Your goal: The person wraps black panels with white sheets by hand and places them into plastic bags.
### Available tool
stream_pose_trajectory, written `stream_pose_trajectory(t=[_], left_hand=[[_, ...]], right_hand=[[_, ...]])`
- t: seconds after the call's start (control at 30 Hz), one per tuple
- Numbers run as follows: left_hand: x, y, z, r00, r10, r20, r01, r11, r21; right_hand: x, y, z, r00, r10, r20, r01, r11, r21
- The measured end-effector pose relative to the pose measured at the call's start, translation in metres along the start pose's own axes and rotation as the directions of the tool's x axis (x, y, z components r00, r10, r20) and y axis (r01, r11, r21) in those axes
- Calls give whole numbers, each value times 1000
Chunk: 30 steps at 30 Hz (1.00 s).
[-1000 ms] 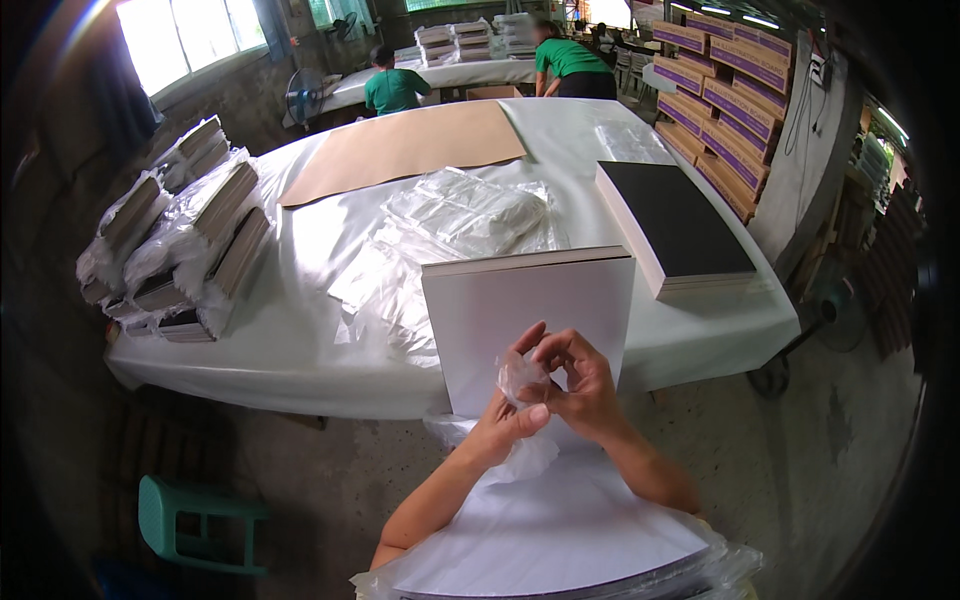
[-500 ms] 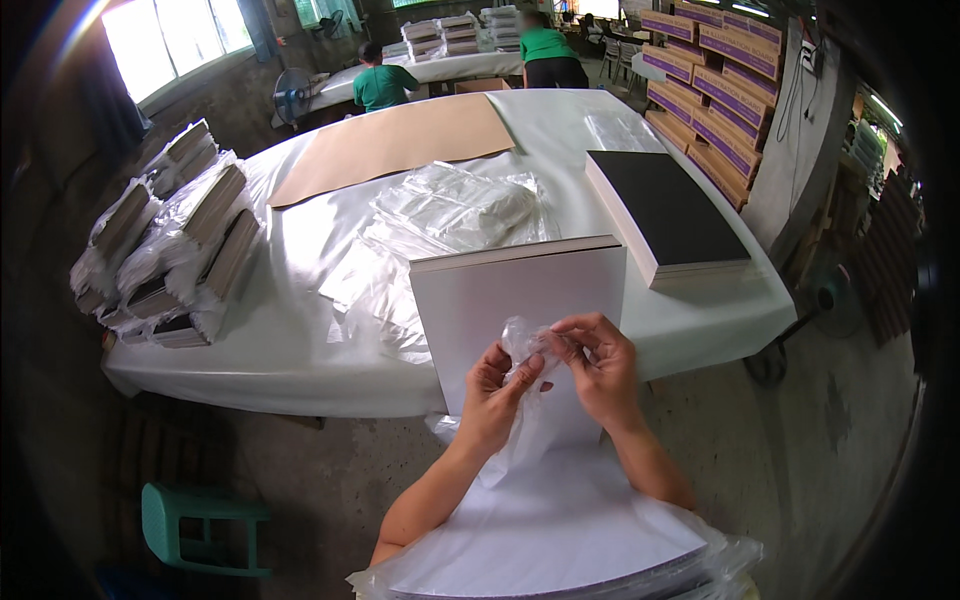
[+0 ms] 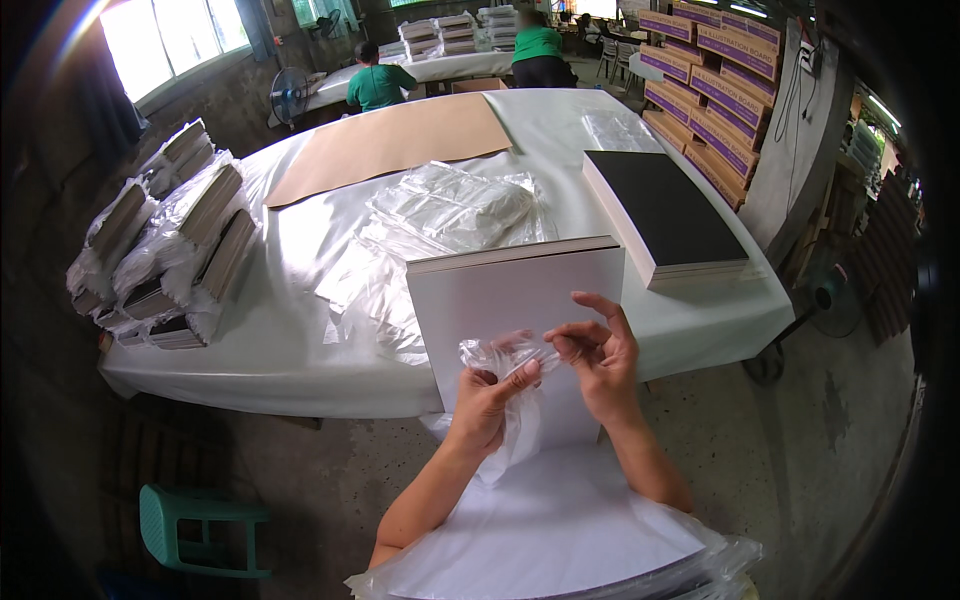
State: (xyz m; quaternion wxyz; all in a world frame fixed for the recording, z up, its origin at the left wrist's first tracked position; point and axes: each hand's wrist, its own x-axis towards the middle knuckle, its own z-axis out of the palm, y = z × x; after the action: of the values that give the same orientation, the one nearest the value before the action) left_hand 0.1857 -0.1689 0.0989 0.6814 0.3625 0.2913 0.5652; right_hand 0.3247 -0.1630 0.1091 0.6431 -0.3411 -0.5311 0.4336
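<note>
Both hands are raised before the upright white board stack [image 3: 520, 320]; left hand [image 3: 485, 400] pinches one clear plastic bag [image 3: 510, 400] shut; right hand [image 3: 598, 355] grips its top edge, fingers half curled; two seated people behind.

A brown sheet [image 3: 400, 140] lies across the far side of the white table [image 3: 290, 350]; loose clear bags [image 3: 455, 205] sit mid-table; a black-topped stack [image 3: 665, 210] at its right; wrapped bundles [image 3: 165, 250] at its left; a green stool [image 3: 195, 525] on the floor; cartons [image 3: 720, 90] along the right wall; a fan [image 3: 290, 92] far back.
</note>
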Motion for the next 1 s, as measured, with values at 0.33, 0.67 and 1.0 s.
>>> stream_pose_trajectory(t=[0.33, 0.67, 1.0], left_hand=[[1, -5, -7, 999, -24, -22, 20, 991, -135], [-1, 1, -7, 998, 52, -19, -54, 986, -160], [0, 12, -7, 962, 88, -259, -158, 952, -262]], right_hand=[[-1, -4, 2, 995, 66, 70, -74, 990, 116], [1, -10, 4, 997, 62, 47, -65, 996, 54], [0, -7, -2, 986, 164, 28, -165, 985, 43]])
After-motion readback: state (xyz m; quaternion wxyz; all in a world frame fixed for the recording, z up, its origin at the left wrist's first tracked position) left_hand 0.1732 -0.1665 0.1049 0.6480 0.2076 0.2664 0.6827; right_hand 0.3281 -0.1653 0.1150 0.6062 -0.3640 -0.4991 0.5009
